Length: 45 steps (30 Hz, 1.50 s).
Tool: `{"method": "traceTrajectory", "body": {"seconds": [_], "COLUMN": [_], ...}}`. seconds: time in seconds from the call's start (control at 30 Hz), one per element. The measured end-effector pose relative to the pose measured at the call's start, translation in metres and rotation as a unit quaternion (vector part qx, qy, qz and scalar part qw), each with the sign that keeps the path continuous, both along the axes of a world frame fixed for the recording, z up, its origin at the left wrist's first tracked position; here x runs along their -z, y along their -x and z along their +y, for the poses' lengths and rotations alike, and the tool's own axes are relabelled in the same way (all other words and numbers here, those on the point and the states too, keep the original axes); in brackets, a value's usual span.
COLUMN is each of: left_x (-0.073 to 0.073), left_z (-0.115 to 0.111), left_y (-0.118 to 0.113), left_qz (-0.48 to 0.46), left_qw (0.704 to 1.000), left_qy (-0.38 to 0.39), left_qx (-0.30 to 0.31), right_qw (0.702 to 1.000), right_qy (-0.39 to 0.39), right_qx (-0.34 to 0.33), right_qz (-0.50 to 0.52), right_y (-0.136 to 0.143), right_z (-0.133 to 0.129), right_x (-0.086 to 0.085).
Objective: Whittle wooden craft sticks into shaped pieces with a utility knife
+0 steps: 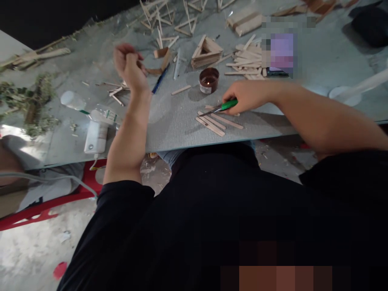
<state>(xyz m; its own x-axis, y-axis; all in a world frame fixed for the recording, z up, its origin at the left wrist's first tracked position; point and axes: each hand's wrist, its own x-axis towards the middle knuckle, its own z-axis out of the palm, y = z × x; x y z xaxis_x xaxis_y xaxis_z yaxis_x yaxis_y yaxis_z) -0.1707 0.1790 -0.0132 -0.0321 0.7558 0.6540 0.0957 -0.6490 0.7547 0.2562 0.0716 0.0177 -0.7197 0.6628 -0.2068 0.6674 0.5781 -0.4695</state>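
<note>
Foliage (39, 95) lies far left on the table (169, 133). The left hand (129, 64) is blurred, its fingers partly curled near a brown strip (165, 60); I cannot tell whether it holds anything. Beyond the loosely fanned sticks (216, 125), 1 flame burns in a brown cup (209, 81). The right hand (242, 97) closes around a green-handled tool (229, 104), its tip at the sticks.

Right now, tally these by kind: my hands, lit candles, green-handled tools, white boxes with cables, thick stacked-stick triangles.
Left hand and right hand: 2
Lit candle: 1
Green-handled tool: 1
White box: 1
Thick triangle: 1
Total: 6
</note>
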Motion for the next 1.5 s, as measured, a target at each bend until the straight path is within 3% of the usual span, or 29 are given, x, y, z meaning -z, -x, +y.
{"method": "traceTrajectory", "body": {"seconds": [0.07,0.2,0.37,0.5,0.7,0.9,1.1,1.37,1.5], "left_x": [0.012,0.029,0.036,0.036,0.024,0.011,0.003,-0.017,-0.020], "left_z": [-0.002,-0.019,-0.047,-0.068,-0.107,-0.135,-0.140,-0.163,-0.173], "left_y": [-0.030,-0.073,-0.095,-0.115,-0.145,-0.172,-0.176,-0.181,-0.188], "left_qz": [-0.075,-0.051,-0.026,-0.009,0.079,0.057,0.062,0.011,0.000], "left_qw": [0.996,0.997,0.993,0.985,0.964,0.978,0.979,0.966,0.972], "left_qy": [0.032,0.061,0.085,0.104,0.134,0.147,0.138,0.198,0.183], "left_qx": [-0.021,0.020,0.073,0.135,0.215,0.138,0.138,0.168,0.145], "right_qw": [0.999,0.995,0.988,0.971,0.951,0.937,0.929,0.913,0.919], "right_qy": [0.029,0.056,0.048,0.082,0.053,0.053,0.088,0.159,0.137], "right_qx": [-0.018,-0.053,-0.091,-0.037,0.033,0.067,0.100,0.050,0.051], "right_qz": [0.030,0.056,0.114,0.222,0.302,0.340,0.345,0.371,0.366], "right_y": [0.000,0.001,-0.001,0.002,0.017,0.026,0.021,0.020,0.018], "right_z": [0.000,-0.004,-0.005,-0.010,-0.017,-0.024,-0.031,-0.031,-0.032], "right_x": [0.002,0.005,-0.002,-0.010,-0.003,-0.001,-0.010,-0.009,-0.009]}}
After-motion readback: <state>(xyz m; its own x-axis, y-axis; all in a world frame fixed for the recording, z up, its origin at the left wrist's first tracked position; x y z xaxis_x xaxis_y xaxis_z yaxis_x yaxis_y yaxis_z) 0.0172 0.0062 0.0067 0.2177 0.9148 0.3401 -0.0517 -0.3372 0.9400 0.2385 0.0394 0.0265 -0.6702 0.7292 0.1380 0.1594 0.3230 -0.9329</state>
